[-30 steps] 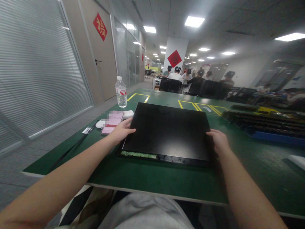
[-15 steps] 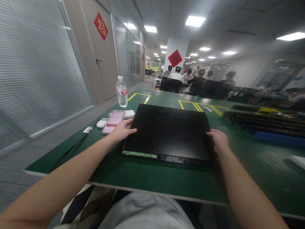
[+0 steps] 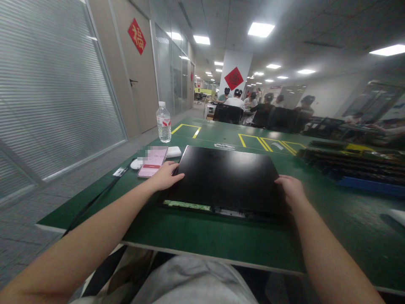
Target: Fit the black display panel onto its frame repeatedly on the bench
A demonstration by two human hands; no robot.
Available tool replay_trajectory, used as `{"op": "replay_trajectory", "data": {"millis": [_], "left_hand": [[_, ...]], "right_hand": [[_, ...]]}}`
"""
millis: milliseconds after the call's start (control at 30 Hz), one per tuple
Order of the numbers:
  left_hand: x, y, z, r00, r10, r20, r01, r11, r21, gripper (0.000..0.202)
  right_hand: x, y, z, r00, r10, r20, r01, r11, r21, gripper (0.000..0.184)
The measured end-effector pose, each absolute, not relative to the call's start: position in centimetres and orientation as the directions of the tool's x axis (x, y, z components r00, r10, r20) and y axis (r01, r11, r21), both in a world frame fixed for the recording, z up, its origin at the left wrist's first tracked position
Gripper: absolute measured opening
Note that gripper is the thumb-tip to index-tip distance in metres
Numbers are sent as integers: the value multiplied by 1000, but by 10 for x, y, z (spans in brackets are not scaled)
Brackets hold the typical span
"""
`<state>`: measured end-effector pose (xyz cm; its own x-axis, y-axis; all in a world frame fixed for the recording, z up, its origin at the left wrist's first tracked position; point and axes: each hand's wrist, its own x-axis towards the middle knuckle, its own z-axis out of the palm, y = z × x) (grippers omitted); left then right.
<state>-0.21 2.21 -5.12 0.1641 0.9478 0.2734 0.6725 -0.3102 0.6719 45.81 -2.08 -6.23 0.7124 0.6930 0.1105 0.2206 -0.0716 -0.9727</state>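
A large black flat panel (image 3: 226,177) lies on the green table (image 3: 202,236) in front of me, with a strip of green circuit board (image 3: 186,205) showing along its near edge. My left hand (image 3: 166,177) grips the panel's left edge, thumb on top. My right hand (image 3: 291,191) holds the right edge, fingers curled over it. The far edge of the panel looks lower and flatter against the table than before.
Left of the panel lie a pink phone (image 3: 152,162), a white case (image 3: 173,152), a white mouse (image 3: 135,164) and a black cable (image 3: 95,196). A water bottle (image 3: 163,122) stands behind. Dark trays (image 3: 351,166) fill the right. Several people (image 3: 249,103) sit at the back.
The panel's far edge has come down, so it lies flatter on the table. Both hands stay on its side edges.
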Motion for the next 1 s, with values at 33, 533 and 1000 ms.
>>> {"op": "replay_trajectory", "data": {"millis": [33, 533, 1000], "left_hand": [[-2, 22, -51, 195, 948, 250, 739, -310, 598, 44], [5, 16, -50, 268, 952, 150, 917, -300, 262, 50], [6, 15, -48, 298, 946, 125, 924, -319, 210, 58]], "right_hand": [[459, -20, -63, 715, 692, 99, 233, -103, -967, 25], [452, -30, -48, 702, 712, 1, 361, -355, -863, 11], [455, -25, -54, 662, 744, 91, 420, -268, -867, 10]]}}
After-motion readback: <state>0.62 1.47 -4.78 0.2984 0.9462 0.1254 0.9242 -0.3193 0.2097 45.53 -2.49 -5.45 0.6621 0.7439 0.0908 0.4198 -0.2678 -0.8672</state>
